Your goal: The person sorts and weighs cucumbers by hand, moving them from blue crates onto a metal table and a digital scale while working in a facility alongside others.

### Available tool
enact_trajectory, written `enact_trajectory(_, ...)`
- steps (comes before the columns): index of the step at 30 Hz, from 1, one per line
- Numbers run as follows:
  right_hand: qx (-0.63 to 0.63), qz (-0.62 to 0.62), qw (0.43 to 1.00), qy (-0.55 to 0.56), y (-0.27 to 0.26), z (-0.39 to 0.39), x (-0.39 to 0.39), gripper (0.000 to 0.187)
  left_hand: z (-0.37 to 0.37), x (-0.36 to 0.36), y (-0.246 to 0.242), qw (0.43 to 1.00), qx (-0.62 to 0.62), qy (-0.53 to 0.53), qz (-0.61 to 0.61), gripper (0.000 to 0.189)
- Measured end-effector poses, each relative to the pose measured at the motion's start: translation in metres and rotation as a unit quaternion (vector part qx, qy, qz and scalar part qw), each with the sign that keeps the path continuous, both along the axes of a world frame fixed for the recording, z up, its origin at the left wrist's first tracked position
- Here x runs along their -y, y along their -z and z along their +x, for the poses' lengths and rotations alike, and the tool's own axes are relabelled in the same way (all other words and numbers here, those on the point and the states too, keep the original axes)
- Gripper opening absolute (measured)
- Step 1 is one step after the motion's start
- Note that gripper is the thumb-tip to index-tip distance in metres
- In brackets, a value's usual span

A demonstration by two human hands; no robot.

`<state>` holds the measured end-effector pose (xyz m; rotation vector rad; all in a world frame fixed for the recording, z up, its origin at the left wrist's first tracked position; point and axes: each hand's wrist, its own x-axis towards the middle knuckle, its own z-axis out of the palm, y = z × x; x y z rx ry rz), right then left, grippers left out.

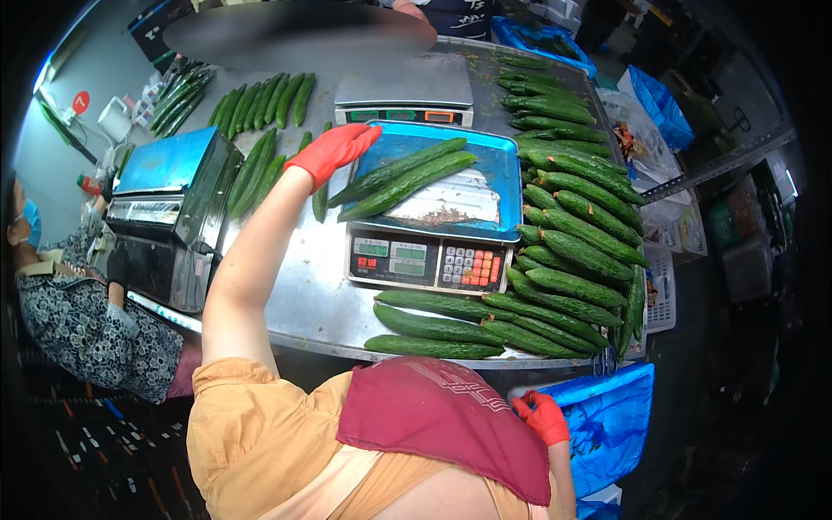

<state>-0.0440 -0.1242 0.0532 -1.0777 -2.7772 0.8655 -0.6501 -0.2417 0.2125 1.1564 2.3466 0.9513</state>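
Observation:
Two cucumbers (409, 185) lie diagonally on the blue-rimmed pan (510, 188) of a digital weighing scale (426, 260). My left hand (338, 153), in a red glove, is at the pan's upper left corner, just above the cucumbers' left part; its fingers are extended and hold nothing that I can see. Low at my right side, by the table's front edge, is my right hand (541, 416), also red-gloved, with its fingers bent; whether it holds anything is unclear. Rows of cucumbers (582, 253) are stacked right of the scale, and several more (435, 325) lie in front of it.
A second scale (406, 81) stands beyond the first. More cucumbers (263, 104) lie at the back left, near a wrapping machine (169, 188). A masked co-worker (84, 312) is at the left. A blue-lined bin (604, 429) sits below the table's right front corner, beside scissors (604, 362).

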Motion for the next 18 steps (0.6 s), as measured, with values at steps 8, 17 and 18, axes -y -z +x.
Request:
enact_trajectory(8,-0.103,-0.172,0.974,0.104,-0.025,-0.043,0.006,0.023,0.022,-0.013,0.017,0.993,-0.097,0.034,-0.051,0.061)
enact_trajectory(17,-0.116,-0.265,0.945,0.152,-0.013,-0.039,0.017,0.023,0.075,-0.055,0.065,0.955,-0.272,-0.009,-0.122,0.085)
enact_trajectory(18,-0.125,-0.269,0.940,0.168,-0.008,-0.040,0.017,0.024,0.077,-0.055,0.067,0.956,-0.264,-0.015,-0.129,0.086)
